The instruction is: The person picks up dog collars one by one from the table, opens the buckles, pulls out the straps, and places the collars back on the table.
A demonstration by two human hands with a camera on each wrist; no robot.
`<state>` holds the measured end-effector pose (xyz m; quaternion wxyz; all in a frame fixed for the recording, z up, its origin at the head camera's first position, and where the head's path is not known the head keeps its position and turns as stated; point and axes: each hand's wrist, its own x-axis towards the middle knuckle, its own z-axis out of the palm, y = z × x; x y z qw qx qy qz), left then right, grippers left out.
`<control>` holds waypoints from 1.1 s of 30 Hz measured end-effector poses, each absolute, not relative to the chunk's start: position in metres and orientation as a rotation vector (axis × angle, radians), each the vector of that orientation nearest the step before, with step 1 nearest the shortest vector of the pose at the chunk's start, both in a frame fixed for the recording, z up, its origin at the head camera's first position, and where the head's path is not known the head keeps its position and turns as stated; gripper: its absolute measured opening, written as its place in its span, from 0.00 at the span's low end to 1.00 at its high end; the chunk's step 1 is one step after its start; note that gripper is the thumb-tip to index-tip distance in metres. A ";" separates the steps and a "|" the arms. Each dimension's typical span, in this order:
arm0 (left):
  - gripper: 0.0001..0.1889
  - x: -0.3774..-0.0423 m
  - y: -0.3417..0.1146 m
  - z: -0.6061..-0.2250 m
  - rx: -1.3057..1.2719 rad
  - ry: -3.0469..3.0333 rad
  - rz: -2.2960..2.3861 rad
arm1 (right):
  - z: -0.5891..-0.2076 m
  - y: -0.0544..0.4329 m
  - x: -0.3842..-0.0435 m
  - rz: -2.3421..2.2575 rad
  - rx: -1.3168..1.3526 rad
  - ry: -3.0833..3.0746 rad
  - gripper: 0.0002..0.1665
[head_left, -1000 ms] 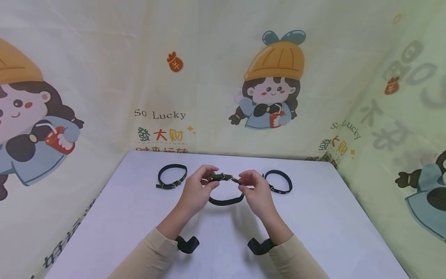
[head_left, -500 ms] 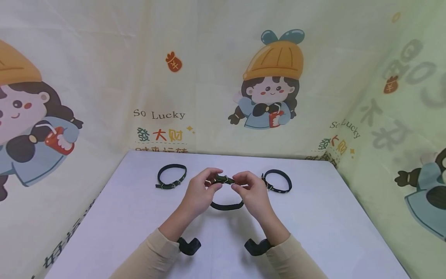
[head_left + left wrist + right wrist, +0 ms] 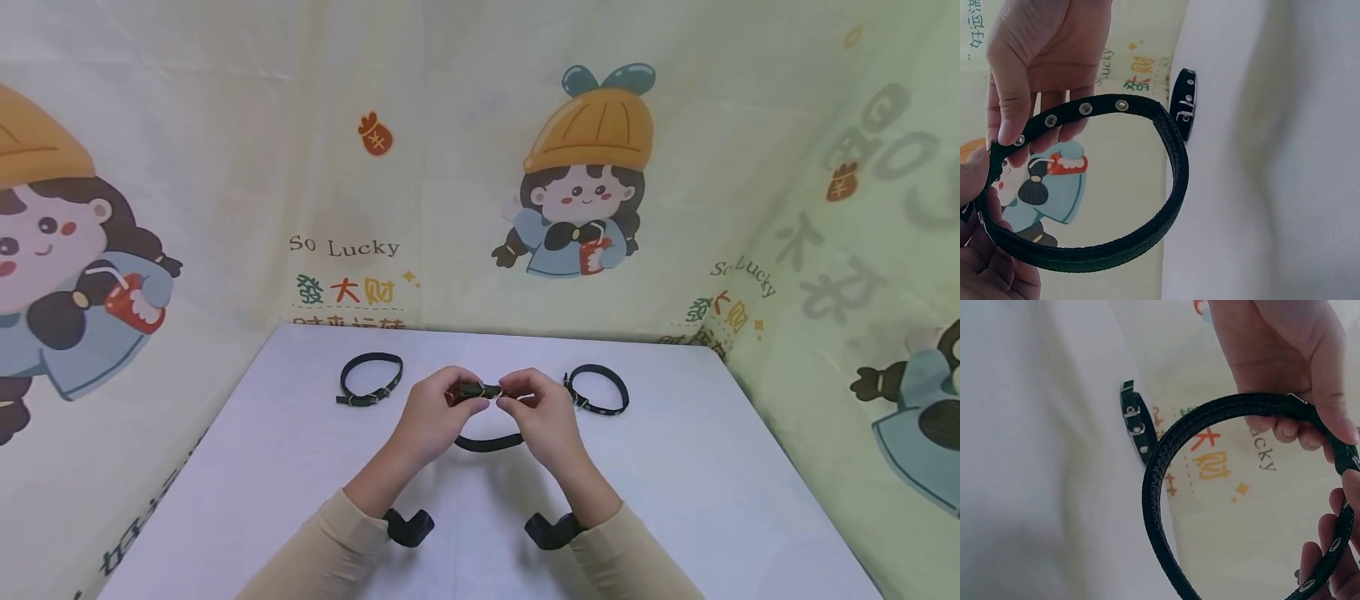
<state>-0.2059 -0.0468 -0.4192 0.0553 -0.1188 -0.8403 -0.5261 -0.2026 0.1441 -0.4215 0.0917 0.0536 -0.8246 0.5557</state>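
Note:
Both hands hold a black buckled collar [image 3: 489, 444] with metal eyelets, raised over the middle of the white table. Its band hangs as a loop below the fingers. The left hand [image 3: 432, 410] pinches the buckle part between thumb and fingers. Close beside it, the right hand [image 3: 546, 413] pinches the eyelet side near the buckle. In the left wrist view, a row of eyelets runs along the collar [image 3: 1086, 109] by the right hand [image 3: 1054, 50]. The right wrist view shows the collar [image 3: 1157, 506] as a wide loop; fingers partly hide its buckle.
On the white table [image 3: 675, 483], a second buckled collar [image 3: 348, 367] lies at back left and a third collar [image 3: 618, 383] at back right. Behind the table hangs a cream printed cloth [image 3: 465, 192]. Each wrist carries a black mount, such as the left mount [image 3: 408, 528].
The hands have come closer together round the buckle, and the right hand has shifted slightly left. The hanging loop has dropped a little. Both other collars lie where they were.

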 end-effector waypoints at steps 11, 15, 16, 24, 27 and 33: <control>0.11 -0.206 -0.049 -0.418 -0.341 -2.545 -1.577 | -0.418 0.148 -0.204 1.621 0.114 -2.492 0.13; 0.10 -0.206 -0.050 -0.417 -0.342 -2.549 -1.549 | -0.420 0.149 -0.204 1.605 0.126 -2.494 0.13; 0.10 -0.205 -0.050 -0.417 -0.342 -2.549 -1.544 | -0.420 0.150 -0.205 1.602 0.130 -2.496 0.13; 0.11 -0.205 -0.050 -0.418 -0.353 -2.546 -1.550 | -0.422 0.149 -0.204 1.523 0.248 -2.514 0.14; 0.11 -0.204 -0.049 -0.418 -0.379 -2.557 -1.538 | -0.421 0.147 -0.203 1.507 0.283 -2.515 0.13; 0.11 -0.202 -0.049 -0.415 -0.473 -2.612 -1.441 | -0.421 0.144 -0.202 1.498 0.278 -2.527 0.12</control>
